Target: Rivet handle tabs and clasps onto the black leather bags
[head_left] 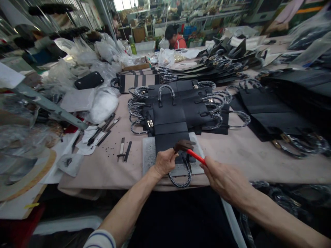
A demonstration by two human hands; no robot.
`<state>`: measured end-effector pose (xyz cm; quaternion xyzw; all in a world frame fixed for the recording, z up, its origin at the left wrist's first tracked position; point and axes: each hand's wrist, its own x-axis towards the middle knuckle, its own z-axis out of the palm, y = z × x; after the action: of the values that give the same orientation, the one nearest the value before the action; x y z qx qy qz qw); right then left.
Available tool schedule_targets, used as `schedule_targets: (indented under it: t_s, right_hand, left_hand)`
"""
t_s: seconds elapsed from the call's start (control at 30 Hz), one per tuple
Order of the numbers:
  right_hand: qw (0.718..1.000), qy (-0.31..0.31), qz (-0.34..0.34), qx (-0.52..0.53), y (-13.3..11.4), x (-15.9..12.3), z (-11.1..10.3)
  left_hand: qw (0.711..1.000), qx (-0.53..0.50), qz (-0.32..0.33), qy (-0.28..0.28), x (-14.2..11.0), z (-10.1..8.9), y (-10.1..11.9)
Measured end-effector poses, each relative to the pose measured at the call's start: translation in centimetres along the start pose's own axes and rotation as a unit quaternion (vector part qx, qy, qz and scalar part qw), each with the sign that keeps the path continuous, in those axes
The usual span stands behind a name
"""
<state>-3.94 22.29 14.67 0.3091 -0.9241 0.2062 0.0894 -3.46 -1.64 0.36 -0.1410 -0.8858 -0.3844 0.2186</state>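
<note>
My right hand (219,174) is closed round the red handle of a claw hammer (196,156). The hammer's dark head is just above the fingertips of my left hand (164,162). My left fingers are pinched together over a black bag panel (170,137); what they hold, if anything, is hidden by the hammer head and the hand. A plastic-wrapped bag handle (180,185) loops toward me from the panel's near end. Under that end lies a pale, speckled board (148,156).
More black bag panels (198,106) with wrapped handles are stacked behind, and another pile (269,106) lies right. Punch-like tools (121,150) rest left on the cloth-covered table (232,162). Clear plastic bags (103,103) are heaped farther left. A person in red (180,42) sits beyond.
</note>
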Motion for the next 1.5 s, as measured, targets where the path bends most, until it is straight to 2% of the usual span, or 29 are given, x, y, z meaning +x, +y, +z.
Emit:
schedule_targets:
  t_s: [0.03, 0.07, 0.17, 0.2, 0.23, 0.33, 0.37, 0.53, 0.63, 0.7, 0.73, 0.83, 0.9, 0.97, 1.03, 1.13, 1.2, 1.27, 1.33, 1.4, 1.43, 1.5]
  right_hand:
    - [0.999, -0.033, -0.019, 0.003, 0.0, 0.0, 0.1]
    - [0.999, -0.038, -0.020, 0.009, 0.0, 0.1, 0.0]
    - [0.995, 0.084, 0.044, 0.033, -0.4, 0.3, -0.3]
    - [0.992, 0.107, 0.058, 0.037, -0.4, 0.3, -0.2]
    - [0.993, 0.098, 0.058, 0.036, -0.5, 0.3, -0.1]
    - [0.998, -0.047, 0.020, 0.022, 0.3, 0.1, 0.5]
    - [0.996, -0.084, 0.027, 0.022, 0.8, 0.1, 0.7]
    - [0.975, -0.088, 0.179, 0.102, 5.0, 0.0, 2.1]
    - [0.926, -0.152, 0.305, 0.162, 8.2, -0.6, 4.1]
    - [0.904, -0.180, 0.361, 0.138, 10.1, -1.3, 5.4]
    - [0.905, -0.183, 0.370, 0.105, 10.9, -1.7, 6.0]
    - [0.919, -0.160, 0.359, -0.009, 12.0, -2.4, 7.2]
    - [0.942, -0.109, 0.313, -0.055, 11.3, -2.3, 7.6]
    - [0.975, -0.031, 0.203, -0.082, 9.4, -1.7, 8.2]
    - [0.994, 0.031, 0.082, -0.062, 6.8, -0.7, 9.1]
    - [0.999, 0.029, -0.009, 0.038, 3.3, 0.9, 11.1]
    - [0.997, 0.004, -0.025, 0.077, 1.9, 1.5, 12.6]
    - [0.996, -0.010, -0.018, 0.088, 1.4, 1.6, 13.6]
    - [0.995, -0.013, -0.011, 0.094, 1.5, 1.5, 14.0]
    - [0.995, -0.015, -0.012, 0.100, 1.7, 1.4, 14.0]
    - [0.994, -0.015, -0.011, 0.103, 1.8, 1.4, 13.9]
    - [0.993, -0.016, -0.010, 0.115, 2.0, 1.4, 13.7]
  left_hand:
    - [1.000, 0.001, 0.001, 0.003, 0.0, 0.0, 0.0]
    - [1.000, 0.000, 0.002, 0.006, 0.0, 0.0, -0.1]
    - [1.000, -0.005, -0.001, 0.005, -0.1, 0.1, -0.2]
    - [1.000, -0.005, -0.002, 0.004, -0.1, 0.2, -0.3]
    - [1.000, -0.004, -0.003, 0.002, -0.2, 0.2, -0.3]
    - [1.000, -0.001, -0.012, 0.002, -0.2, 0.1, -0.4]
    - [1.000, -0.002, -0.015, 0.001, -0.1, 0.1, -0.3]
    - [1.000, -0.006, -0.022, -0.003, 0.2, -0.4, 0.4]
    - [1.000, -0.010, -0.025, -0.004, 0.3, -0.6, 0.8]
    - [0.999, -0.018, -0.032, -0.003, 0.3, -0.7, 0.9]
    - [0.999, -0.026, -0.037, -0.001, 0.4, -0.7, 0.9]
    - [0.997, -0.054, -0.050, 0.000, 0.5, -0.8, 0.8]
    - [0.997, -0.059, -0.055, -0.004, 0.7, -0.9, 0.8]
    - [0.997, -0.055, -0.058, -0.011, 0.8, -1.0, 0.9]
    - [0.997, -0.052, -0.059, -0.018, 0.9, -1.1, 1.1]
    - [0.996, -0.047, -0.066, -0.026, 1.0, -1.1, 1.3]
    - [0.995, -0.054, -0.085, -0.025, 1.0, -1.0, 1.3]
    - [0.987, -0.083, -0.134, -0.006, 1.3, -0.7, 1.0]
    - [0.962, -0.148, -0.222, 0.068, 1.7, -0.5, 0.6]
    - [0.916, -0.216, -0.302, 0.153, 2.2, -0.6, 0.1]
    - [0.898, -0.240, -0.324, 0.175, 2.4, -0.7, 0.0]
    - [0.894, -0.247, -0.336, 0.162, 2.4, -1.4, -0.2]
